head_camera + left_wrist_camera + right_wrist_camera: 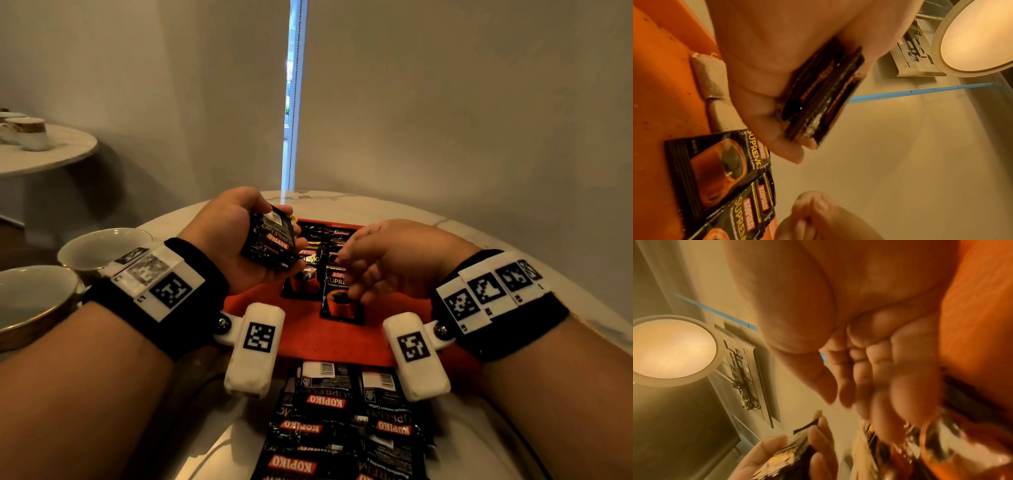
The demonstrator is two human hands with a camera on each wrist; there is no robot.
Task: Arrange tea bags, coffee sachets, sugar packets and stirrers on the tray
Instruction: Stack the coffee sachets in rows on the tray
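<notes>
My left hand (222, 233) is raised over the left of the orange tray (308, 329) and grips a small stack of black Kopiko coffee sachets (270, 240), seen edge-on in the left wrist view (822, 97). Several sachets (339, 294) lie face up on the tray (657, 81). Beside them lie pale tea bags (709, 76). My right hand (376, 260) hovers just over those sachets with relaxed fingers (869, 386) pointing down, and it holds nothing. A loose pile of sachets (342, 421) lies on the table in front of the tray.
Two gold-rimmed cups (99, 250) (30, 301) stand left of my left wrist. The tray sits on a round marble table (513, 233) close to a wall. A second round table (44, 157) with more cups (30, 133) stands at the far left.
</notes>
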